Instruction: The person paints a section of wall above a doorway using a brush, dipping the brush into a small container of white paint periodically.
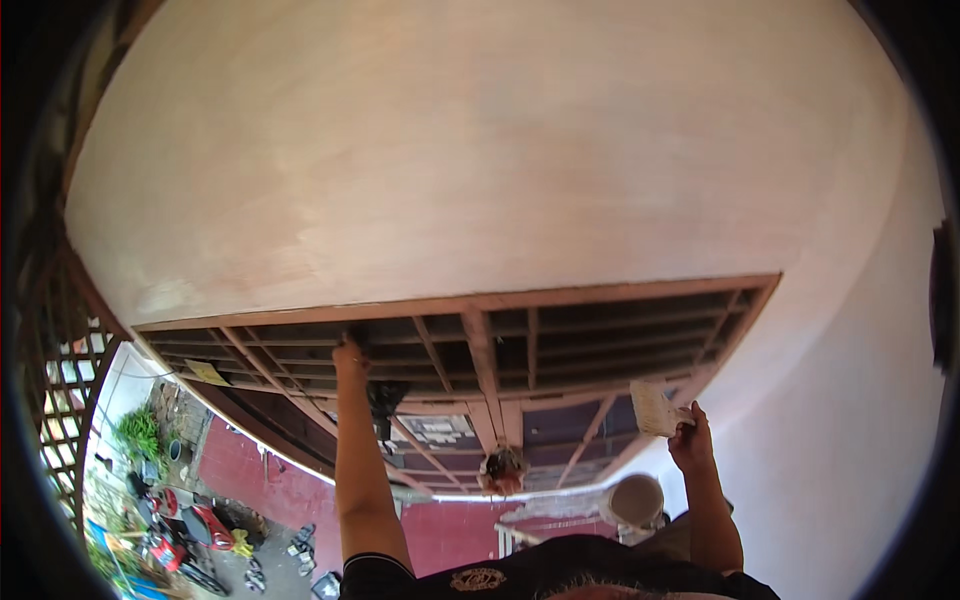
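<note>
My left hand [351, 355] reaches up to the slatted wooden window frame [480, 352] and is closed around one of its thin horizontal bars. On the other side, my right hand [690, 439] grips the handle of a wide, pale-bristled paint brush [654, 409], raised beside the frame's lower right part. The bristles point up and to the left. Above the frame spreads a plastered wall [480, 165] with uneven whitish and pinkish patches. Below the brush stands a round bucket [635, 501], its contents unclear.
Far below lies a red floor [300, 495]. A red motorcycle [195, 525], pairs of footwear [302, 551] and a green plant [137, 431] are at lower left. Wooden lattice [75, 397] borders the left; a pale side wall [847, 420] is at right.
</note>
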